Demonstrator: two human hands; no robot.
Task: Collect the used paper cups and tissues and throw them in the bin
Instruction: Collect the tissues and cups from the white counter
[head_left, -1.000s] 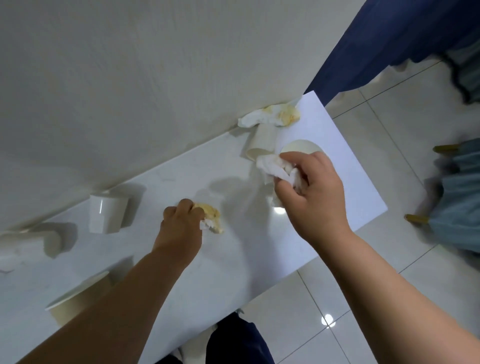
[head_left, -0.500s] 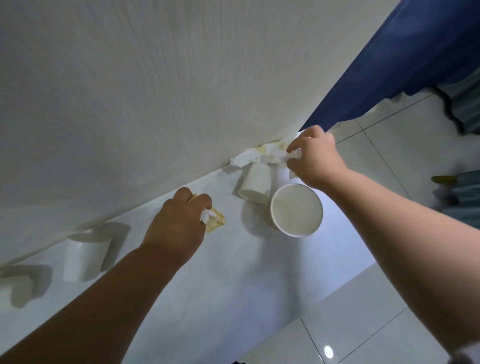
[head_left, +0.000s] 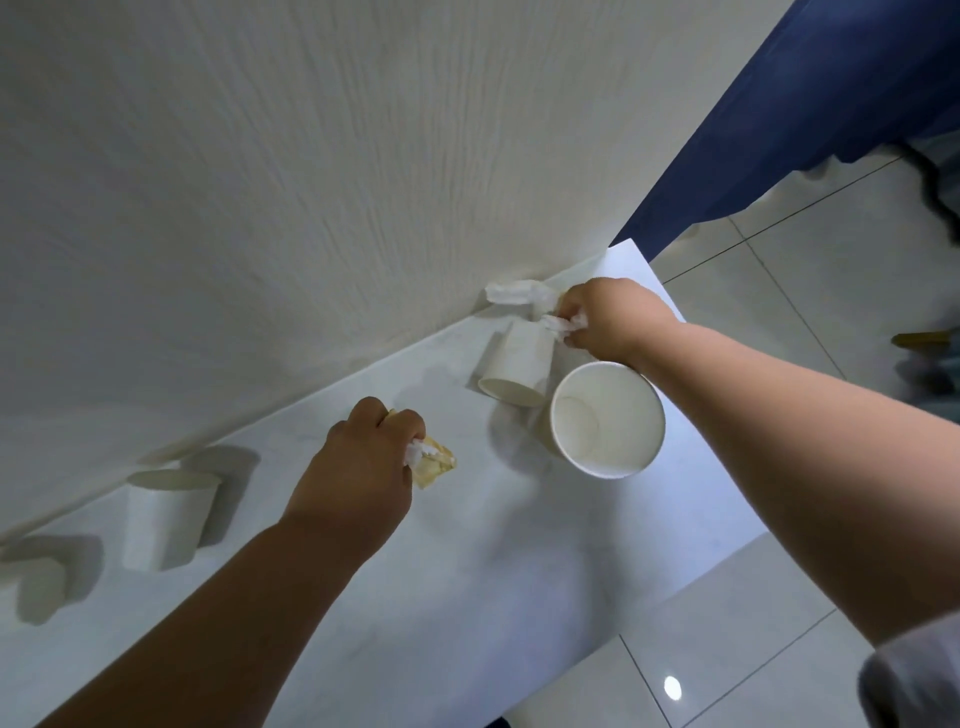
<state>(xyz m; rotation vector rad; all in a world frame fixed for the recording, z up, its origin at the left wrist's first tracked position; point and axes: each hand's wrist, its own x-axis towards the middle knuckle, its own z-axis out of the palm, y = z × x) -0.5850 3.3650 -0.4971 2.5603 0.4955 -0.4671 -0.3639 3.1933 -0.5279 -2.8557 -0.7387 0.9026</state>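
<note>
My left hand (head_left: 363, 467) grips a yellow-stained tissue (head_left: 434, 461) above the middle of the white table (head_left: 467, 597). My right hand (head_left: 608, 319) pinches a crumpled white tissue (head_left: 558, 323) and reaches to another tissue (head_left: 514, 292) lying against the wall at the table's far corner. A paper cup (head_left: 519, 364) lies on its side just below that hand. An upright empty paper cup (head_left: 605, 421) stands beside it, under my right forearm.
Another paper cup (head_left: 166, 519) stands at the left near the wall, with a further one (head_left: 41, 587) lying at the left edge. A textured white wall (head_left: 311, 182) backs the table. A blue curtain (head_left: 805, 119) hangs at the upper right over a tiled floor (head_left: 779, 312).
My right hand has carried its white tissue from above the upright cup to the far corner and now touches the tissue by the wall. My left hand keeps its hold on the stained tissue.
</note>
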